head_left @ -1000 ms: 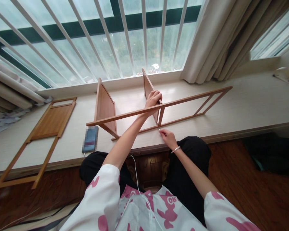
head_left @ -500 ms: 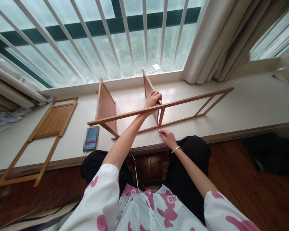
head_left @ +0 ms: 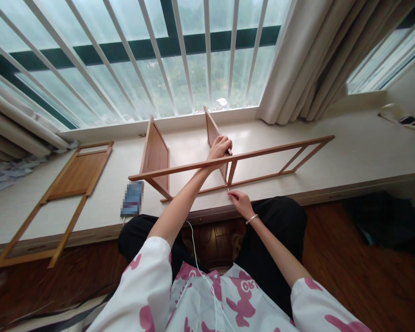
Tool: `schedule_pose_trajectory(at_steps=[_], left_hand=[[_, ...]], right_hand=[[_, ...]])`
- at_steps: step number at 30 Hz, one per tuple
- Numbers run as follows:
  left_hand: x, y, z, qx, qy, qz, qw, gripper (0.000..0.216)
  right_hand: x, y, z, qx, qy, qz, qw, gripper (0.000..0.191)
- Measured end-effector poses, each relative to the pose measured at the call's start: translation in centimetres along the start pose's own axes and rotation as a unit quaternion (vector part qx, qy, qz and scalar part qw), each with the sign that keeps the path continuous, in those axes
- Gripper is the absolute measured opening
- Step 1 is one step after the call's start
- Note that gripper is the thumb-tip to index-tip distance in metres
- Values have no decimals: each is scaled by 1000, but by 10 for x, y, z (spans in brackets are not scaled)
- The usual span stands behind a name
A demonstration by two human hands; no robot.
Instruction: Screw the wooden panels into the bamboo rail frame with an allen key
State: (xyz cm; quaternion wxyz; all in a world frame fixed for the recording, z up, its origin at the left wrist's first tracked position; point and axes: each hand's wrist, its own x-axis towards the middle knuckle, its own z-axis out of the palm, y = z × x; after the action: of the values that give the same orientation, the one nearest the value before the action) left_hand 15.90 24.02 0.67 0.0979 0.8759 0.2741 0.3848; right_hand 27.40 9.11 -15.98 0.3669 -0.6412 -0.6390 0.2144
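A wooden ladder-like frame (head_left: pixel 269 151) stands on its long edge on the pale window ledge (head_left: pixel 349 152), joined to two upright wooden shelf boards (head_left: pixel 156 154). My left hand (head_left: pixel 220 147) is closed around the top edge of the second board (head_left: pixel 211 129) where it meets the frame's upper rail. My right hand (head_left: pixel 240 202) pinches a thin metal tool (head_left: pixel 228 190) whose tip touches the frame's lower rail beside a short upright strut. A silver bracelet is on that wrist.
A second wooden side frame (head_left: pixel 69 184) lies flat on the ledge at left, overhanging its front edge. A phone (head_left: pixel 133 198) lies near the ledge front with a white cable running down. Curtains (head_left: pixel 307 60) hang at right; window bars stand behind.
Both hands and the frame keep their places. The view has tilted slightly, so everything sits a little lower in the picture.
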Motion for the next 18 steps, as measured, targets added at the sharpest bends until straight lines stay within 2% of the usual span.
schedule_pose_trajectory(at_steps=[10,18], left_hand=[[-15,16,-6,-7,-15,5,1000,13],[-27,29,-10,-13,-29,14,999,13]], right_hand=[[-25,-11,-1,2,25,22,999,22],[-49,-19,2,63,34,58,996,22]])
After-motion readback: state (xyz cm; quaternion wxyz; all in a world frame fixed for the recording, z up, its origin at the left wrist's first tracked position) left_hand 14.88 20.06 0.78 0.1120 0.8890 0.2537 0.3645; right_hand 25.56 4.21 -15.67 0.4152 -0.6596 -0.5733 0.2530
